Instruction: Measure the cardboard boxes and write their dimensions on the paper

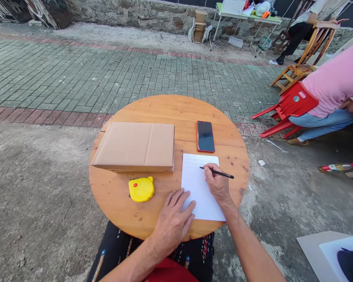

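A white sheet of paper (201,196) lies on the round wooden table (223,117), with faint lines of handwriting along its top. My right hand (218,186) grips a black pen (223,173), its tip at the written lines. My left hand (175,213) lies flat with fingers spread, across the paper's lower left edge and the tabletop. To the left of the paper rests a yellow tape measure (141,189) with a red button. Behind that sits a closed cardboard box (135,145). A smartphone (205,136) in a red case lies just beyond the paper's top edge.
On the right, a person in a pink shirt (335,82) sits on a red plastic chair (298,100). Wooden chairs (311,55) and another person stand farther back. A green-topped folding table (253,15) is by the stone wall. A bottle (337,167) lies on the ground.
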`<move>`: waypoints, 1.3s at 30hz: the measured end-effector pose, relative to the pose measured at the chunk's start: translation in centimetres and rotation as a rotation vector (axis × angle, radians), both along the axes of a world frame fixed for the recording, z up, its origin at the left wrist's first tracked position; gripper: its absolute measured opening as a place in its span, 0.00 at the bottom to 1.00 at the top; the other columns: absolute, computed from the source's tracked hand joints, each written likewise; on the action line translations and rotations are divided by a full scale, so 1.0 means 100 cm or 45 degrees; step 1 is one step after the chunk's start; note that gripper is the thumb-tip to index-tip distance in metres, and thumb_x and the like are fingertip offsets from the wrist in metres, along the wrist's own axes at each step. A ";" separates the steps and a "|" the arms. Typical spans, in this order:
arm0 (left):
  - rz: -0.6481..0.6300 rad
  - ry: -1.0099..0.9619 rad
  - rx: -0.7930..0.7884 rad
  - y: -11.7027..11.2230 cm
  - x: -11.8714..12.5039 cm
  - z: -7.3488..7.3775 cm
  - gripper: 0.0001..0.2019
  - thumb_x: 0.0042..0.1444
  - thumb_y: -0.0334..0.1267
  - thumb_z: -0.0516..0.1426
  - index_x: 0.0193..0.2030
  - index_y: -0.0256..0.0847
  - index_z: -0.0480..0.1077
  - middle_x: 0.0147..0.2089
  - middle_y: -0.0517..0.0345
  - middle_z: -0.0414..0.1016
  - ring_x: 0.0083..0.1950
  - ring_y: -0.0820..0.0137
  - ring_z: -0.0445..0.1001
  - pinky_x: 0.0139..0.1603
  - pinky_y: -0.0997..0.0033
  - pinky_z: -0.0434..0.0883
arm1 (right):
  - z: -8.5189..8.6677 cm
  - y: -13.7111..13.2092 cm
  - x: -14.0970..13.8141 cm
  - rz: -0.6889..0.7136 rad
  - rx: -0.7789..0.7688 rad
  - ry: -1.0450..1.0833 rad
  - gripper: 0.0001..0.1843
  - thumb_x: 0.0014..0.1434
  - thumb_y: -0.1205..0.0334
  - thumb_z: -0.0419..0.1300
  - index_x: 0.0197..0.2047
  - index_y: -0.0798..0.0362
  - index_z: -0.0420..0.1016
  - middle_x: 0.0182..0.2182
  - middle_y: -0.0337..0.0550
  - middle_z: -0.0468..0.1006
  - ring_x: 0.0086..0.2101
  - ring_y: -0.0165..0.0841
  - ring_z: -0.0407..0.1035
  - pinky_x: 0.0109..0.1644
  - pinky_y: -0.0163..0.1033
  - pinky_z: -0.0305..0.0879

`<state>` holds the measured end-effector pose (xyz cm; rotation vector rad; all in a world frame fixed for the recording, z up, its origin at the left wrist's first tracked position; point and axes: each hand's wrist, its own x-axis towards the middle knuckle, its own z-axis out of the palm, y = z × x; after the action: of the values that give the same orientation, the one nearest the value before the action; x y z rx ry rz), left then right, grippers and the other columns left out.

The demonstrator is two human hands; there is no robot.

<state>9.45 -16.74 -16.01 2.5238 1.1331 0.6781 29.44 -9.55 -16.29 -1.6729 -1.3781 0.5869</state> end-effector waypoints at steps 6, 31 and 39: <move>0.001 -0.008 -0.013 0.000 -0.001 -0.003 0.14 0.61 0.34 0.56 0.53 0.42 0.72 0.61 0.47 0.69 0.64 0.53 0.63 0.62 0.44 0.66 | 0.000 0.000 -0.001 -0.017 -0.002 -0.013 0.12 0.63 0.55 0.54 0.34 0.52 0.73 0.19 0.34 0.67 0.22 0.30 0.63 0.28 0.34 0.59; 0.002 -0.004 -0.023 0.000 -0.001 -0.002 0.14 0.60 0.34 0.57 0.53 0.42 0.72 0.61 0.47 0.69 0.64 0.53 0.63 0.62 0.44 0.66 | 0.000 -0.002 -0.001 0.004 -0.017 0.043 0.11 0.62 0.56 0.55 0.32 0.51 0.73 0.18 0.33 0.65 0.20 0.29 0.60 0.24 0.33 0.57; -0.004 -0.009 -0.020 0.001 -0.001 -0.001 0.14 0.61 0.34 0.56 0.53 0.42 0.72 0.61 0.47 0.69 0.64 0.53 0.64 0.62 0.43 0.66 | 0.000 -0.002 0.001 -0.088 0.020 0.108 0.11 0.61 0.55 0.55 0.33 0.52 0.72 0.19 0.33 0.66 0.20 0.29 0.60 0.25 0.34 0.58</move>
<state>9.36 -16.64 -16.16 2.5077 1.1272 0.6736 29.54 -9.78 -16.32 -1.6569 -1.2563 0.5990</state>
